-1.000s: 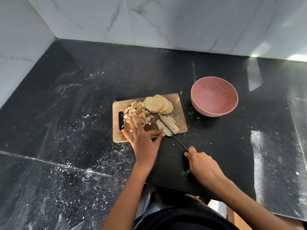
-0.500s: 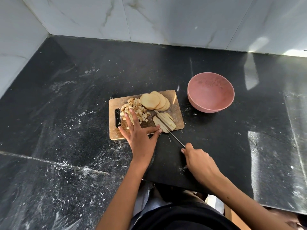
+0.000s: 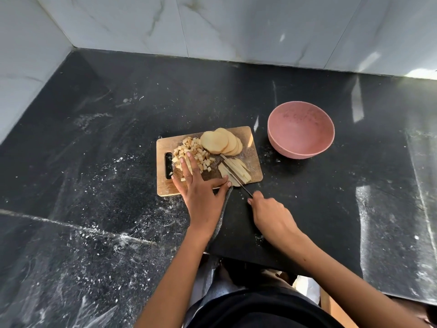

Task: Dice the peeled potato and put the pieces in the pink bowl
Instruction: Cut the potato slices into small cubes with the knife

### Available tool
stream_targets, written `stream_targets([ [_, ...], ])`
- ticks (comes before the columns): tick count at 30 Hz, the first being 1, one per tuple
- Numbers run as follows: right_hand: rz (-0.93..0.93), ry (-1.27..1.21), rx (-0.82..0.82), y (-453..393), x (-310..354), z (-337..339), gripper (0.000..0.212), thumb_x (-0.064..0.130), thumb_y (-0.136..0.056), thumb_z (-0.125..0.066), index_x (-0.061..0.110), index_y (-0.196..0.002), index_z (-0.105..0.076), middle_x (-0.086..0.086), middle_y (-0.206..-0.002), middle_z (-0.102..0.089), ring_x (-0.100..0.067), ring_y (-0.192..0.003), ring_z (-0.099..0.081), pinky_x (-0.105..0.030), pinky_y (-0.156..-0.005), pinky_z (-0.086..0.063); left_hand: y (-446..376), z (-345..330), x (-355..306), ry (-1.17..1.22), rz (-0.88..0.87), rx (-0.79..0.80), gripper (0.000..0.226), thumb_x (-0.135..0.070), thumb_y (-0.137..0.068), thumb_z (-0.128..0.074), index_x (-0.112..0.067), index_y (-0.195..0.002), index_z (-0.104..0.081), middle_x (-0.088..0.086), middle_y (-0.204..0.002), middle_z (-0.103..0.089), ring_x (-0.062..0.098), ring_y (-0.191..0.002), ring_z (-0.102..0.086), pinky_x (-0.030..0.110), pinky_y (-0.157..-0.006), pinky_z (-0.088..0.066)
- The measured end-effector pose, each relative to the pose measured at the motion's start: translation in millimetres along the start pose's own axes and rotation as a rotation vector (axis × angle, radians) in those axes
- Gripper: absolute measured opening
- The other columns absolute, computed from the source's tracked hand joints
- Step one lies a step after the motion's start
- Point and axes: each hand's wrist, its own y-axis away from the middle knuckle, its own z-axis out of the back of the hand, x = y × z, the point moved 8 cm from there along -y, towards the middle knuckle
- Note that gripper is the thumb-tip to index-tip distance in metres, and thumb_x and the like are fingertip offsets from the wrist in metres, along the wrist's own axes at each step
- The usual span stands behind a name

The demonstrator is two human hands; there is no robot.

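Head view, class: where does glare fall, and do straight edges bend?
Head view: bright glare streaks the black counter right of the pink bowl and the wall tiles; wide-angle distortion bows the counter's edges; cutting board stays sharp.

A: Which surfaces are stone?
B: The desk (image 3: 118, 143) is polished black stone, glossy, dusted with white specks; the wall (image 3: 236, 27) is smooth, veined white marble tile.
A: And the rest?
B: The cutting board (image 3: 246, 138) is pale matt wood. The pink bowl (image 3: 279, 138) looks like matt plastic. The knife (image 3: 233, 172) blade is shiny metal.
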Motion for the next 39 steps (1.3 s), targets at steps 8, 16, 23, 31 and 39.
stream_targets([
  [8, 0.017, -0.014, -0.033, 19.3, -23.7, -7.9, 0.026, 0.036, -0.105, -0.022, 0.014, -0.092, -0.030, 0.000, -0.068, -0.041, -0.029, -0.069, -0.049, -0.036, -0.065, -0.040, 4.6, -0.4, -1.9, -0.032, -0.048, -0.089, 0.006, -0.041, -0.085, -0.069, -0.038, -0.087, -0.075, 0.010, -0.162, -0.005, 0.027, -0.148, 0.009, 0.044, -0.113, 0.022],
  [16, 0.027, -0.022, -0.037, 22.6, -27.7, -10.3, 0.028, 0.037, -0.104, -0.022, 0.014, -0.090, -0.030, 0.000, -0.069, -0.041, -0.034, -0.078, -0.056, -0.036, -0.065, -0.037, 7.7, -3.7, -1.4, 0.021, -0.032, -0.092, 0.008, -0.038, -0.087, -0.068, -0.037, -0.091, -0.075, 0.009, -0.161, -0.004, 0.026, -0.148, 0.008, 0.050, -0.115, 0.015],
  [23, -0.003, -0.055, -0.026, 14.9, -25.1, -9.8, 0.028, 0.037, -0.105, -0.023, 0.014, -0.093, -0.033, -0.006, -0.079, -0.050, -0.026, -0.071, -0.050, -0.036, -0.064, -0.040, 6.6, -6.3, -1.6, 0.045, -0.035, -0.067, 0.010, -0.036, -0.089, -0.066, -0.034, -0.092, -0.075, 0.009, -0.162, -0.005, 0.027, -0.148, 0.008, 0.051, -0.114, 0.017],
  [31, 0.035, -0.058, -0.101, 16.1, -21.6, 12.4, 0.031, 0.040, -0.104, -0.023, 0.014, -0.091, -0.035, -0.007, -0.077, -0.050, -0.036, -0.083, -0.059, -0.037, -0.065, -0.041, 5.9, -6.2, -1.1, 0.050, -0.013, -0.036, 0.013, -0.040, -0.089, -0.064, -0.034, -0.094, -0.075, 0.004, -0.162, 0.002, 0.023, -0.148, 0.013, 0.047, -0.113, 0.021],
  [39, 0.059, -0.314, -0.376, -19.7, -9.2, 52.7, 0.028, 0.038, -0.098, -0.046, 0.014, -0.085, -0.041, -0.005, -0.075, -0.058, -0.030, -0.069, -0.057, -0.038, -0.059, -0.045, 5.4, -4.1, -2.8, 0.040, -0.007, -0.033, 0.013, -0.040, -0.089, -0.064, -0.035, -0.095, -0.075, 0.002, -0.161, 0.004, 0.021, -0.148, 0.015, 0.042, -0.111, 0.025],
])
